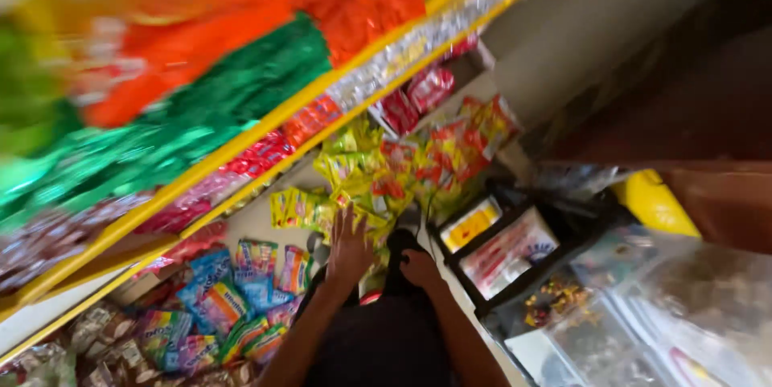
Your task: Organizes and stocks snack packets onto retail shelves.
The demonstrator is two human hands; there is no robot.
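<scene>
The view is motion-blurred. My left hand [350,247] reaches forward with fingers spread and rests against a hanging bunch of yellow and red snack packets [362,174]. My right hand [420,266] is beside it, to the right, with fingers curled over a dark object [398,242]; whether it grips that object is unclear. A black mass [378,347] fills the space between my forearms.
Yellow-edged shelves [265,123] slant across the upper left, carrying green [241,85] and orange packets [362,1]. Blue and multicoloured sweet packets [213,286] hang low left. A black tray of boxed goods [503,252] and a glass counter [651,314] lie to the right.
</scene>
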